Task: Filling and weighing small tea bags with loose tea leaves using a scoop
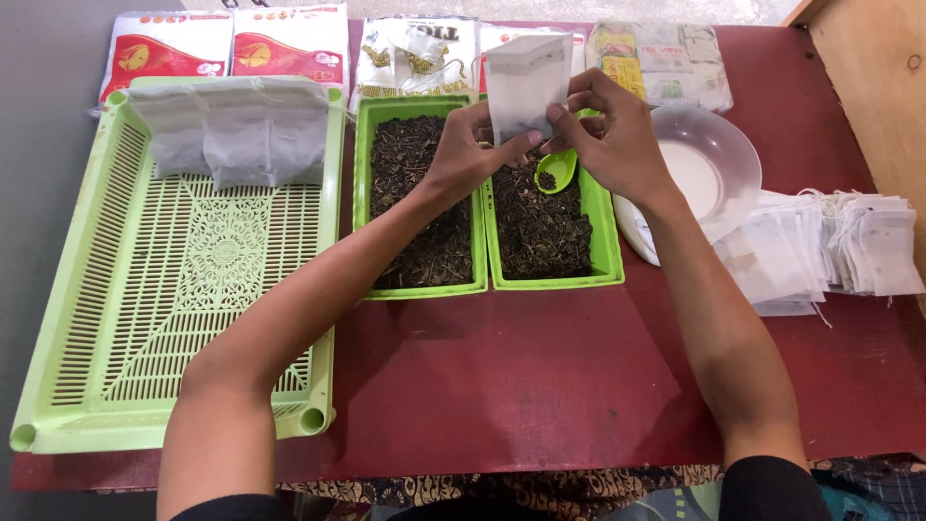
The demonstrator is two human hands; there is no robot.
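Forearms reach up-frame over the red counter (540, 386); left hand (463, 154) and right hand (617, 135) both pinch a white filter bag (526, 82) at upper centre, likely light, limp, best gripped by its edges.

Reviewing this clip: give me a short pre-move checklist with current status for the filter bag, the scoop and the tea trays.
1. White filter bag held by both hands, left hand and right hand: ok.
2. Bag mouth open: cannot tell.
3. Green scoop loaded with tea and over the right tea tray: ok.
4. Left tea tray stocked: ok.
5. Finished bags lying in the slotted green tray: ok.
6. Empty bag stack at the right: ok.
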